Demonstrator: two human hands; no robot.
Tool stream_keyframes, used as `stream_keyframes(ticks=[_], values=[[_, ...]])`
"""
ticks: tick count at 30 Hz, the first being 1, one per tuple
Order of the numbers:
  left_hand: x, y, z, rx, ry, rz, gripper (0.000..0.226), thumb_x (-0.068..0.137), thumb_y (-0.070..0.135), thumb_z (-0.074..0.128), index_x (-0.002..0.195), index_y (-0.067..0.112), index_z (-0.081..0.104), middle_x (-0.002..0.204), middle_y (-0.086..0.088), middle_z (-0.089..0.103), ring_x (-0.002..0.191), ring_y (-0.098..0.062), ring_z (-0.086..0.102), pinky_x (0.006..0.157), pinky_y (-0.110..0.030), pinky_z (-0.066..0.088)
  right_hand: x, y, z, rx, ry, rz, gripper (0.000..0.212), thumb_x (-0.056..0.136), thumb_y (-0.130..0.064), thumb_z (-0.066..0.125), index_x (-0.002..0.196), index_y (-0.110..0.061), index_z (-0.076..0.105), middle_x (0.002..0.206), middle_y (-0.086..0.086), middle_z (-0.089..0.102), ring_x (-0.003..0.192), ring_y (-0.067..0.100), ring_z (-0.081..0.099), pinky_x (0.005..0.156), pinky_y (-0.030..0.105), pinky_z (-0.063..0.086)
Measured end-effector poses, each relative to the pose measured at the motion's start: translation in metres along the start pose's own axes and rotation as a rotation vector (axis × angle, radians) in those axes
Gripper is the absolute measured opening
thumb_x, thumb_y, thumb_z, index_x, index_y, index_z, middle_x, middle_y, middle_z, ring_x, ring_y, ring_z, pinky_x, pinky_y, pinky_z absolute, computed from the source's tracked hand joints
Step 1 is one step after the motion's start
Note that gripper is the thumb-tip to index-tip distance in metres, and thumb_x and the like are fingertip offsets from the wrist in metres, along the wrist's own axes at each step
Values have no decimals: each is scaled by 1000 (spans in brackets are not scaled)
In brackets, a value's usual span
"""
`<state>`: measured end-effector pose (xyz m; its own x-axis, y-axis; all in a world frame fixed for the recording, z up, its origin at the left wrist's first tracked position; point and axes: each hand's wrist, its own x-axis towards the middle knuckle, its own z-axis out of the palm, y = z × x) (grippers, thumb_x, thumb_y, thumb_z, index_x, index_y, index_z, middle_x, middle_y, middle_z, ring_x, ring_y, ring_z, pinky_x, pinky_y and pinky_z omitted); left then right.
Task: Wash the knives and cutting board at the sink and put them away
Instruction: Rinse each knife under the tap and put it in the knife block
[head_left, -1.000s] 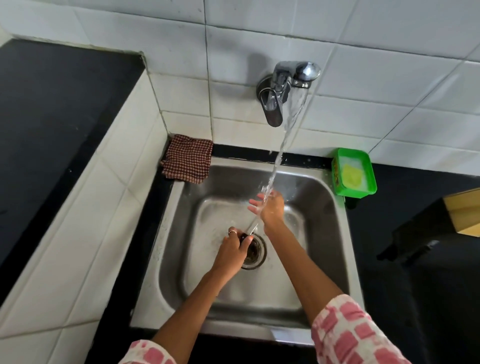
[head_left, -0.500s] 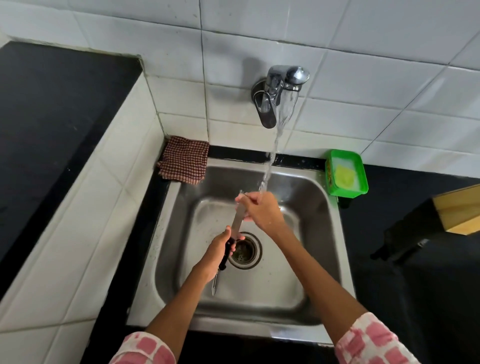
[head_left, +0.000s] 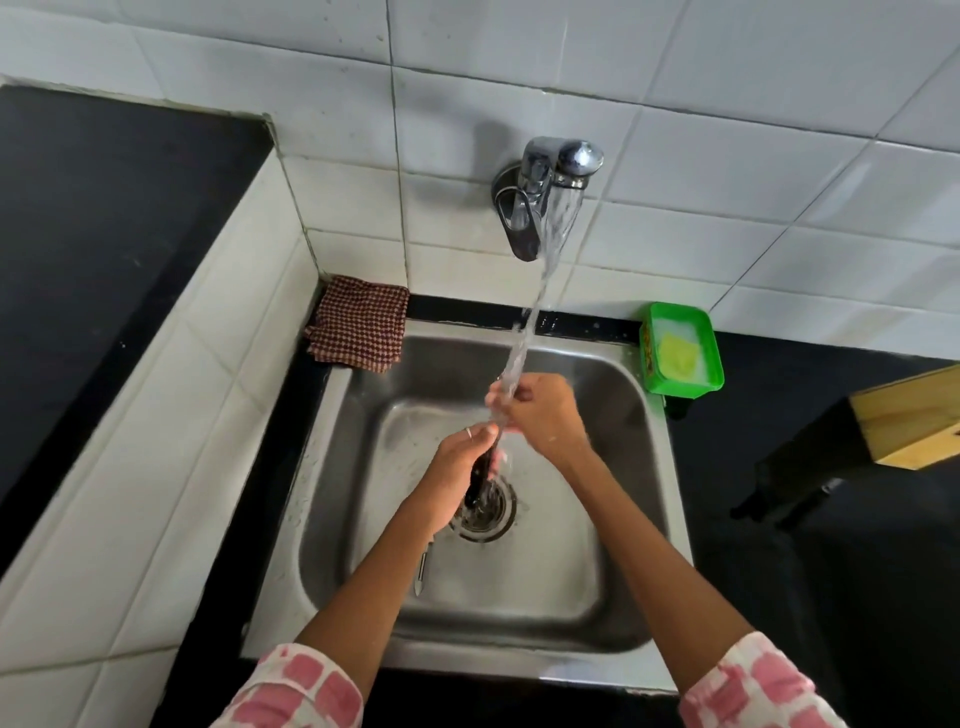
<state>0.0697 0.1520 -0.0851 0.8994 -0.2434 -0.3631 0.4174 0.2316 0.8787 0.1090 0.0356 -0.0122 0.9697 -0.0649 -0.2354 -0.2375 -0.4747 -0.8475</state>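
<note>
Left hand (head_left: 457, 467) grips the knife (head_left: 480, 475) handle over the sink (head_left: 655, 467). Right hand (head_left: 545, 415) fingers curl around its blade under running water (head_left: 524, 332).

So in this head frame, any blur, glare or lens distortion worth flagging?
Head view: wide-angle bend in the tile lines; bright glare on the tap; motion blur over the knife and water stream; right counter sits in deep shadow.

Sink (head_left: 613, 597): brushed stainless steel, dull sheen, wet. Tap (head_left: 550, 182) above it: polished chrome, mirror-bright. Counter (head_left: 857, 597): black, smooth, semi-gloss. Wall tiles (head_left: 727, 130): white glazed ceramic. Cloth (head_left: 358, 322) at sink's back-left corner: woven check fabric, matt. Tub (head_left: 706, 384) at back-right corner: glossy green plastic. Block (head_left: 909, 421) at counter's right edge: pale bare wood. My sleeves (head_left: 291, 691): soft printed cloth.
</note>
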Motion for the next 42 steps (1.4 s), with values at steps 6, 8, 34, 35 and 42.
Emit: stream_keyframes(ticks=[6, 8, 34, 35, 42], values=[[3, 8, 0, 43, -19, -36, 17, 94, 15, 50, 97, 9, 66, 81, 0, 71, 66, -10, 61, 63, -21, 46, 7, 5, -12, 221, 209, 63, 12, 84, -4, 63, 94, -5, 71, 78, 6, 72, 73, 20, 71, 74, 41, 59], [-1, 9, -1, 65, -6, -65, 20, 95, 14, 48, 104, 5, 64, 88, -4, 71, 63, -9, 62, 60, -19, 47, 4, 11, -7, 291, 156, 75, 19, 88, -5, 59, 107, -1, 63, 84, 6, 71, 78, 15, 69, 79, 37, 58], [50, 20, 21, -151, 386, -453, 36, 99, 23, 37, 69, 7, 48, 46, -7, 59, 40, -17, 56, 32, -18, 44, -13, -18, 4, -438, -51, -77, 33, 92, -31, 56, 77, -5, 69, 71, 11, 67, 65, 22, 63, 65, 28, 50], [49, 14, 17, -173, 370, -468, 38, 100, 26, 34, 72, 6, 49, 47, -7, 62, 43, -18, 60, 34, -21, 47, -12, -24, 7, -479, -57, -84, 37, 91, -36, 56, 80, -4, 69, 73, 12, 67, 66, 22, 62, 66, 28, 50], [31, 11, 8, 100, 175, -361, 33, 83, 29, 59, 111, 11, 64, 127, -13, 58, 122, -31, 50, 104, -45, 39, -5, -42, -4, -267, -154, -41, 17, 80, -30, 70, 79, -13, 71, 80, 5, 71, 77, 16, 65, 78, 30, 53]])
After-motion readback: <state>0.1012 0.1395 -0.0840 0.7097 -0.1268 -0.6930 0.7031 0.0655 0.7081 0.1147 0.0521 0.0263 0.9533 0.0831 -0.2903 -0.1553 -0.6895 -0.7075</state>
